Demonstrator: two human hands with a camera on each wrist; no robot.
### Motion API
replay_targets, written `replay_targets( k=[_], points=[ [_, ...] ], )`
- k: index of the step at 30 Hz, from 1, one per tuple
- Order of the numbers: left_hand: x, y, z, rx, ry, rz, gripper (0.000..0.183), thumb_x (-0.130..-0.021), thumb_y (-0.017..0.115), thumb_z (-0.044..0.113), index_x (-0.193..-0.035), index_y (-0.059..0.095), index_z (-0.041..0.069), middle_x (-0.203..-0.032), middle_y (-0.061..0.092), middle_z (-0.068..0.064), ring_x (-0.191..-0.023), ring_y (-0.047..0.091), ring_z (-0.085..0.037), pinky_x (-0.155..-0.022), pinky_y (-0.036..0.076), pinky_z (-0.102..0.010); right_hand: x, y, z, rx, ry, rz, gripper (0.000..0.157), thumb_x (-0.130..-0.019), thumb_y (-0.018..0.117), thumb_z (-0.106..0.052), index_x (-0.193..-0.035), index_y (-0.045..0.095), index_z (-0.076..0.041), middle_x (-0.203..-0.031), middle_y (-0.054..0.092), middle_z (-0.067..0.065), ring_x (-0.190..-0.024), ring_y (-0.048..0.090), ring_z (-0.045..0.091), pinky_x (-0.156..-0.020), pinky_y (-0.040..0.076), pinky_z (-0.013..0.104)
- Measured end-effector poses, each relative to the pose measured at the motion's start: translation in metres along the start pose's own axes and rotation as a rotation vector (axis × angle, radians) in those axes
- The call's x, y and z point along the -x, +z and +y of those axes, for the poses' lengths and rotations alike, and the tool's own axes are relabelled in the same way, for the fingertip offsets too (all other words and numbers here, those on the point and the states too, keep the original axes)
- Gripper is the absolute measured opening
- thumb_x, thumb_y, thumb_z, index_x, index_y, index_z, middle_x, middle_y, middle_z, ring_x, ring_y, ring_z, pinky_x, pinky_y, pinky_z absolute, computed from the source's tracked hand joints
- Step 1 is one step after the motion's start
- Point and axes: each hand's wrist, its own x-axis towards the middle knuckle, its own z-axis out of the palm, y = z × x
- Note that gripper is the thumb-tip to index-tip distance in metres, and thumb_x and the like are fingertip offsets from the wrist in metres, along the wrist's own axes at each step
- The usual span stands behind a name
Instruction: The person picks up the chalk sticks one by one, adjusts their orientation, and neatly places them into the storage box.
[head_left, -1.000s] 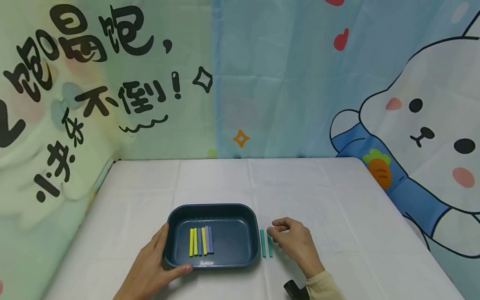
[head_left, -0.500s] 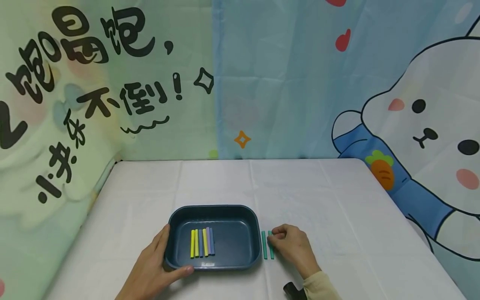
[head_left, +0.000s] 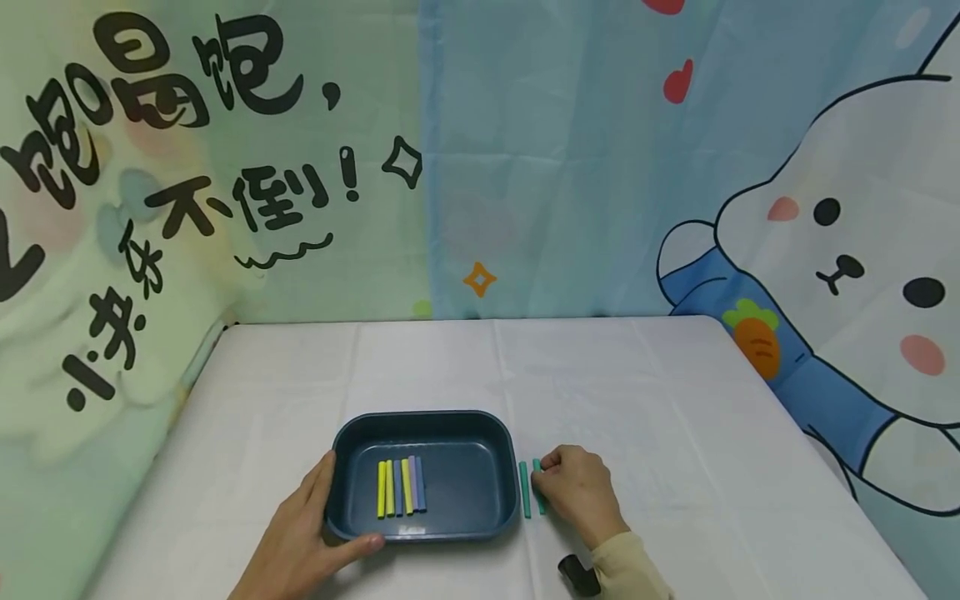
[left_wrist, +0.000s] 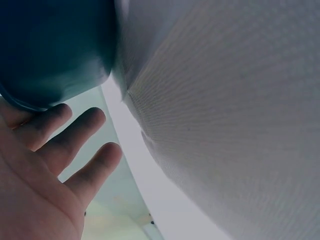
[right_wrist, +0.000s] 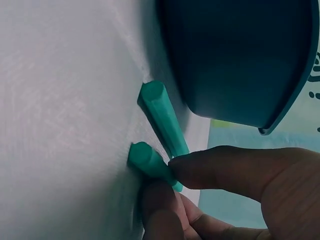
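A dark blue tray (head_left: pixel 472 487) stands on the white tabletop. My left hand (head_left: pixel 296 525) rests against its near left corner, thumb on the front rim and fingers along the left wall; the left wrist view shows those fingers (left_wrist: pixel 75 142) extended. Inside the tray, yellow sticks (head_left: pixel 381 492) and blue-purple sticks (head_left: pixel 420 487) lie side by side. Just right of the tray are two green sticks, roughly parallel. My right hand (head_left: pixel 579 492) pinches the right-hand green stick (right_wrist: pixel 142 157) between thumb and fingers, low at the table. The other green stick (right_wrist: pixel 162 115) lies untouched nearer the tray.
A black object (head_left: pixel 579 575) shows at the right wrist, by the sleeve (head_left: pixel 633 567). White cloth (head_left: pixel 675 433) covers the table, which ends at a printed curtain (head_left: pixel 555 208) behind.
My right hand has come down around the right-hand green stick and its fingers have closed on it. The left hand and tray stay put; the head view shifts slightly.
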Motion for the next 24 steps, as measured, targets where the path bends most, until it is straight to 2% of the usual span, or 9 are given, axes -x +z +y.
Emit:
replay_targets(
  k=[7, 14, 18, 21, 24],
  points=[
    [0.001, 0.000, 0.000, -0.004, -0.011, -0.017, 0.127, -0.073, 0.069, 0.081, -0.161, 0.022, 0.002, -0.160, 0.034, -0.019, -0.139, 0.044, -0.039, -0.109, 0.042, -0.055, -0.003, 0.000, 0.004, -0.026, 0.022, -0.002, 0.012, -0.079, 0.072, -0.015, -0.084, 0.073, -0.004, -0.072, 0.067, -0.002, -0.070, 0.062, 0.018, -0.066, 0.055, 0.041],
    [0.001, -0.001, 0.000, 0.005, -0.008, -0.007, 0.128, -0.072, 0.069, 0.082, -0.161, 0.021, 0.003, -0.160, 0.034, -0.018, -0.139, 0.044, -0.039, -0.109, 0.042, -0.056, -0.005, -0.003, 0.009, -0.093, 0.058, -0.041, 0.018, -0.080, 0.073, -0.018, -0.092, 0.077, -0.004, -0.079, 0.072, -0.003, -0.076, 0.063, 0.016, -0.069, 0.055, 0.038],
    [0.002, 0.001, -0.004, 0.003, 0.047, 0.048, 0.125, -0.073, 0.072, 0.077, -0.160, 0.024, 0.002, -0.159, 0.037, -0.018, -0.137, 0.047, -0.038, -0.107, 0.045, -0.055, -0.007, -0.010, 0.006, -0.213, 0.093, -0.078, 0.026, -0.082, 0.074, -0.020, -0.100, 0.077, -0.002, -0.081, 0.073, -0.001, -0.073, 0.065, 0.015, -0.067, 0.055, 0.035],
    [0.002, 0.003, -0.007, 0.012, 0.084, 0.085, 0.122, -0.074, 0.075, 0.074, -0.160, 0.026, 0.003, -0.158, 0.039, -0.018, -0.136, 0.048, -0.037, -0.105, 0.046, -0.055, -0.007, -0.015, 0.002, -0.366, 0.122, -0.109, 0.029, -0.086, 0.074, -0.019, -0.107, 0.074, 0.001, -0.082, 0.073, 0.003, -0.070, 0.066, 0.016, -0.065, 0.056, 0.033],
    [0.002, 0.004, -0.007, 0.016, 0.083, 0.090, 0.122, -0.074, 0.075, 0.074, -0.160, 0.026, 0.003, -0.158, 0.038, -0.018, -0.136, 0.048, -0.038, -0.105, 0.046, -0.055, -0.008, -0.020, -0.004, -0.527, 0.139, -0.131, 0.030, -0.089, 0.074, -0.017, -0.112, 0.071, 0.003, -0.085, 0.073, 0.007, -0.071, 0.067, 0.018, -0.064, 0.057, 0.031]
  ],
)
